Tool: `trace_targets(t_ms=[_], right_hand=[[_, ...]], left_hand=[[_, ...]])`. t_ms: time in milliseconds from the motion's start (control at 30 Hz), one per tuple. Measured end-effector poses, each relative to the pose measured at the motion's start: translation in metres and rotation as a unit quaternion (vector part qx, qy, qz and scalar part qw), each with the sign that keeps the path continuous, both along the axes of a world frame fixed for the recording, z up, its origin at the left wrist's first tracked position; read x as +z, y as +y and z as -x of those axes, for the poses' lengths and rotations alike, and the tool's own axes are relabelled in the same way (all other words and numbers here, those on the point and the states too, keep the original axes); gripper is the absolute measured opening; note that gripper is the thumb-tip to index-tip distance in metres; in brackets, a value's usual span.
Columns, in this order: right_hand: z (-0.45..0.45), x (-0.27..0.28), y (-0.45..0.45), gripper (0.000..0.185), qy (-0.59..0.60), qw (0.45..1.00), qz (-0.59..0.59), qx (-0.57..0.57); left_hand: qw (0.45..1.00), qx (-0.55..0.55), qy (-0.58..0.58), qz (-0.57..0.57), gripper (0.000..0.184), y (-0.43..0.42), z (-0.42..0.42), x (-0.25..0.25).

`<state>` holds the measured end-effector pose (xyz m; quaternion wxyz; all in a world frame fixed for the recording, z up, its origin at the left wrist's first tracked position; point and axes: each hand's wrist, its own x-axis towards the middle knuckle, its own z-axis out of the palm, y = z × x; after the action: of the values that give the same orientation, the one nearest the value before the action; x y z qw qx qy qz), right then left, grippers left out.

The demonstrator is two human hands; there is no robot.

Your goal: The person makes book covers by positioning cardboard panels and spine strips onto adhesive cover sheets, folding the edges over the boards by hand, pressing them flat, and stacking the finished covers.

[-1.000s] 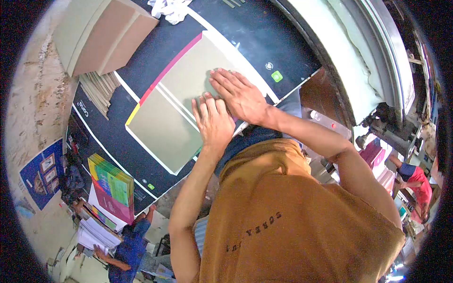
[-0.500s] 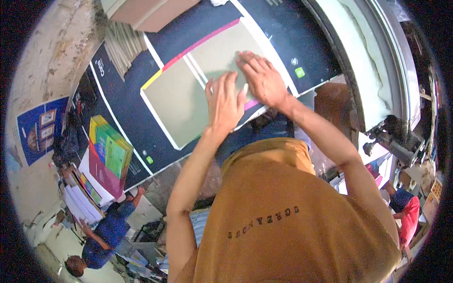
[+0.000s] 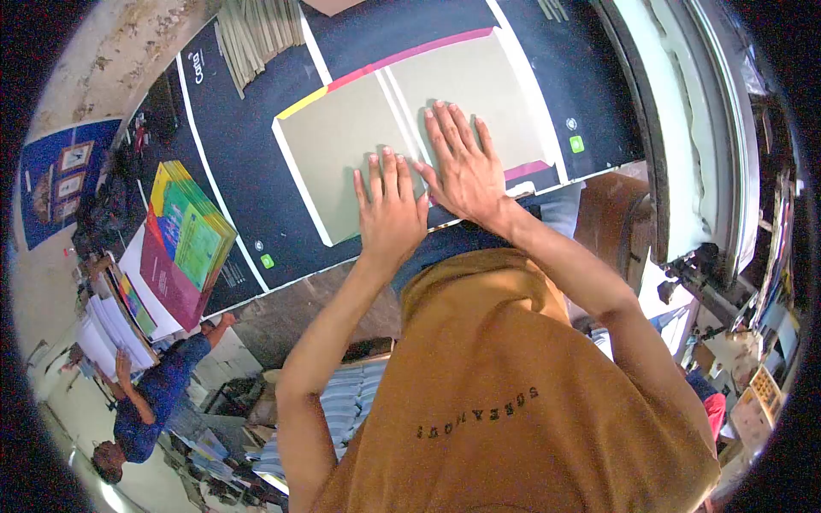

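Grey boards [image 3: 342, 145] under spread left hand [image 3: 391, 209] and right hand [image 3: 469, 175], nothing grasped; pressing step likely, next move needs even pressure.

A stained, blotchy wall [image 3: 128, 81] rises beyond the left edge of the dark, white-striped surface [image 3: 246, 158], with a blue board [image 3: 47, 201] of framed pictures [image 3: 75, 156] on it. Bulky white-and-metal equipment [image 3: 684, 145] curves along the right edge. Below the near edge shows dull brownish floor [image 3: 295, 312]. Well past the near left corner, a white light [image 3: 111, 496] glares.
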<state>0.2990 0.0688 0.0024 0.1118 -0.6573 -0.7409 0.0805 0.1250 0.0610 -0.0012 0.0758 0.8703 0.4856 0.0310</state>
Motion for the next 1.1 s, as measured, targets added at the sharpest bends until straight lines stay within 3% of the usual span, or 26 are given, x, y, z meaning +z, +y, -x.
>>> trace_targets(t_ms=[100, 267, 467, 600, 733, 933, 1033, 1100], right_hand=[[0.000, 0.000, 0.005, 0.069, -0.007, 1.000, 0.023, -0.001], [0.004, -0.001, 0.008, 0.068, -0.025, 0.998, 0.063, -0.008], [0.004, -0.002, 0.010, 0.070, -0.052, 0.996, 0.068, -0.010], [-0.021, 0.003, 0.010, 0.072, -0.043, 0.998, 0.020, 0.048], [-0.076, -0.002, 0.011, 0.076, -0.031, 0.999, -0.005, 0.020], [-0.077, 0.002, 0.010, 0.070, -0.043, 0.999, 0.003, 0.022], [-0.078, -0.002, 0.017, 0.065, -0.034, 0.999, -0.011, 0.026], [-0.080, -0.004, 0.016, 0.061, -0.056, 0.998, -0.021, 0.026]], left_hand=[[1.000, -0.005, -0.006, 0.009, 0.067, 0.009, -0.001, -0.005], [0.998, -0.013, -0.024, -0.060, 0.044, 0.022, -0.002, -0.007], [0.997, 0.016, -0.069, -0.044, 0.039, 0.024, 0.001, -0.009], [0.989, 0.014, -0.127, -0.069, 0.038, 0.027, 0.022, -0.014], [0.994, 0.026, -0.096, -0.054, 0.037, 0.034, 0.065, -0.008], [0.990, 0.018, -0.123, -0.068, 0.028, 0.040, 0.068, -0.011], [0.991, 0.021, -0.123, -0.044, 0.028, 0.043, 0.070, -0.010], [0.992, 0.019, -0.117, -0.032, 0.049, 0.039, 0.066, -0.012]])
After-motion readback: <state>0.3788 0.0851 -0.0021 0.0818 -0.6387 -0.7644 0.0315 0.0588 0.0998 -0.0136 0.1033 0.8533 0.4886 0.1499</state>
